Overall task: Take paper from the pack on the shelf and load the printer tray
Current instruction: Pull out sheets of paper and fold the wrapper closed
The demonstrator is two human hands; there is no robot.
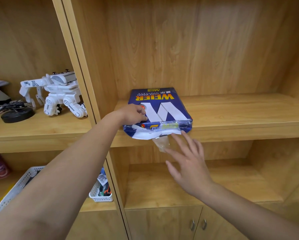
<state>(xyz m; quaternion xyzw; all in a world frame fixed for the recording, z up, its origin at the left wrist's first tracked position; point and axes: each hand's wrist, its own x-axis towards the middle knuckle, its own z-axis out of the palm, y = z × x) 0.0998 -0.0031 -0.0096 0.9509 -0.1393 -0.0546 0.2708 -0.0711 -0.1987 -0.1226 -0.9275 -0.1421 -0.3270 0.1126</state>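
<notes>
A blue and white pack of copy paper (164,108) lies flat on the wooden shelf (240,116), its torn front end hanging slightly over the shelf edge. White paper shows in the torn opening, and a strip of clear tape (161,142) dangles below it. My left hand (134,114) rests on the pack's near left corner, fingers curled down on the wrapper. My right hand (186,158) hovers just below and in front of the opening, fingers spread, fingertips close to the tape and the pack's front edge. No printer is in view.
A vertical wooden divider (86,94) stands left of the pack. Beyond it sit a white toy robot (58,96) and a black round object (17,115). A white basket (102,191) sits on the lower left shelf. Cabinet doors with handles (198,224) are below.
</notes>
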